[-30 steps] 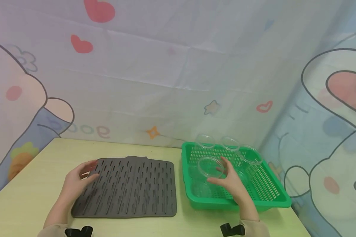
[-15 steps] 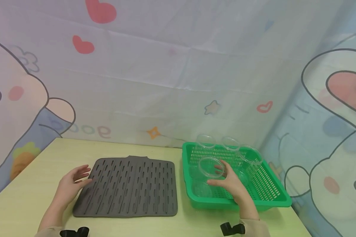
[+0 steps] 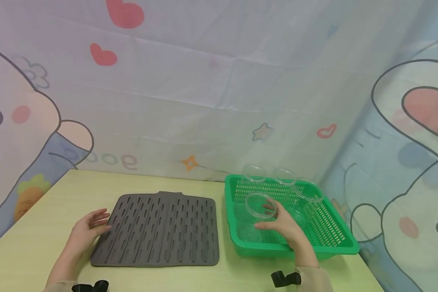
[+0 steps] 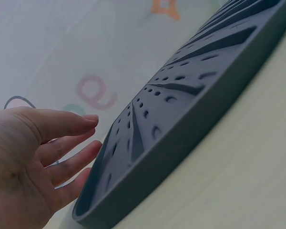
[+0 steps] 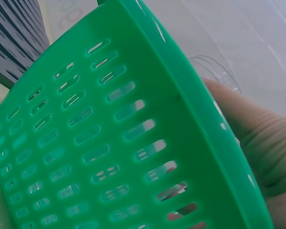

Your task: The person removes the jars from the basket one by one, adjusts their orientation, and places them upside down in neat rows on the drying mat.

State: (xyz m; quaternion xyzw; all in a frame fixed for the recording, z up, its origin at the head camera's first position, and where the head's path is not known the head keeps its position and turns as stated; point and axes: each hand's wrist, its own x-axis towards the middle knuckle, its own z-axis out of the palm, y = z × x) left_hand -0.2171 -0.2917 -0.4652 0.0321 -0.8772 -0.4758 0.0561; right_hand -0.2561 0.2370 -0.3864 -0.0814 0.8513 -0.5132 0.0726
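My left hand (image 3: 84, 235) is beside the left edge of a dark grey slotted drying mat (image 3: 160, 231), fingers loosely bent with nothing between them. In the left wrist view, the fingertips (image 4: 91, 119) are close to the rim of the mat (image 4: 148, 138). My right hand (image 3: 282, 225) reaches into a green plastic basket (image 3: 336, 215), thumb and fingers curved round a clear cup (image 3: 260, 205). Some fingers show through the cup's clear wall. In the right wrist view, the basket wall (image 5: 95, 133) hides most of the cup and part of the right hand (image 5: 262, 138).
Other clear cups stand in the basket, among them one at its back left (image 3: 254, 173), one at its back middle (image 3: 284, 177) and one at its right (image 3: 308, 190). The pale wooden table (image 3: 109, 182) meets a printed cloth backdrop (image 3: 190, 101).
My left hand has drawn back leftward and slightly down from the mat's left edge. The right hand stays at the cup with little visible change.
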